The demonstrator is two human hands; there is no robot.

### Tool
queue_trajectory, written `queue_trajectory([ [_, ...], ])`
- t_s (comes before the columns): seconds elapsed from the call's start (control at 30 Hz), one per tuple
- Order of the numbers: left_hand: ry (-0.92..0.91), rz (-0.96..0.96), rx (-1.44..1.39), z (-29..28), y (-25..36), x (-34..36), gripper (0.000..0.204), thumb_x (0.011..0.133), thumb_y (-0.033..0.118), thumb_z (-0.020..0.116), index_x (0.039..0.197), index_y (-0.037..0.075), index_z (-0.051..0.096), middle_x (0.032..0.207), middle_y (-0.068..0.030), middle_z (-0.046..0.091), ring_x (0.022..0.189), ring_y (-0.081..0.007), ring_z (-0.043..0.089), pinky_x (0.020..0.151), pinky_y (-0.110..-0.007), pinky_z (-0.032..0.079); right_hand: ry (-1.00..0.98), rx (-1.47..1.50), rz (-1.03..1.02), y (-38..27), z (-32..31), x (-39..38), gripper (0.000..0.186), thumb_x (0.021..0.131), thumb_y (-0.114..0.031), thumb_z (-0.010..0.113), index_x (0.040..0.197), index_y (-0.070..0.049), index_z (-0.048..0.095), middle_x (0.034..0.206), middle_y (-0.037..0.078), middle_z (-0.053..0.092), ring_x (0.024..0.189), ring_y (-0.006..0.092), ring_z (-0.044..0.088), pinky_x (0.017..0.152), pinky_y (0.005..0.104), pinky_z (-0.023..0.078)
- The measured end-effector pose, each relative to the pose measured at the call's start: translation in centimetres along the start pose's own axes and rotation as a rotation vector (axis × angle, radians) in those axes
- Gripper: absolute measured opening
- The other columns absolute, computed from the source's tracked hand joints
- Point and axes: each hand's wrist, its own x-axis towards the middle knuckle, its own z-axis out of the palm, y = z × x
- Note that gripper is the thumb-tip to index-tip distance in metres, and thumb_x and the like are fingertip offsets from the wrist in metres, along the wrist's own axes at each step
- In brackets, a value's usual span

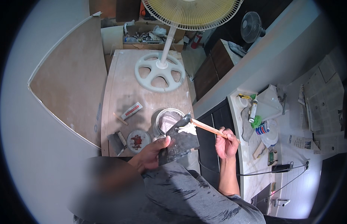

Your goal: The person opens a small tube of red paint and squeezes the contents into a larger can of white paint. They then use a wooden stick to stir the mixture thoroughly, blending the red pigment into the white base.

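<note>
My left hand [153,152] grips a flat dark metal plate [181,142], tilted, with a blob of white putty [188,129] on its upper edge. My right hand [226,142] holds a putty knife [197,124] by its wooden handle, and the dark blade rests at the plate's top corner by the putty. Just behind the plate an open tin [166,120] of pale putty stands on a wooden board [123,84].
On the board lie the tin's lid [138,140], a scraper [118,142], a small tube [131,111] and a standing fan's round base [159,71]. A white counter [255,164] at the right carries a sealant tube [252,110], a can [262,128] and newspapers [324,93].
</note>
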Motion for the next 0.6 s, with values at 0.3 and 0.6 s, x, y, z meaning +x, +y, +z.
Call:
queue_trajectory([
  [0.3,0.127,0.119,0.110,1.0,0.3,1.1,0.055,0.103,0.041,0.061,0.139,0.000,0.054,0.128,-0.0095,0.067,0.116,-0.0176,0.066,0.104,-0.033,0.051,0.092,0.399,-0.026,1.6,0.1,0.2,0.035,0.108,-0.023,0.051,0.117,0.007,0.067,0.116,0.023,0.070,0.106,0.0310,0.073,0.095,0.0350,0.063],
  [0.6,0.176,0.045,0.063,-0.3,-0.7,1.5,0.050,0.102,0.037,0.063,0.137,0.002,0.057,0.128,-0.0074,0.068,0.115,-0.0153,0.066,0.103,-0.034,0.052,0.119,0.382,0.075,4.8,1.8,0.4,0.045,0.110,-0.033,0.047,0.117,0.006,0.068,0.108,0.020,0.075,0.102,0.0286,0.075,0.088,0.0337,0.065],
])
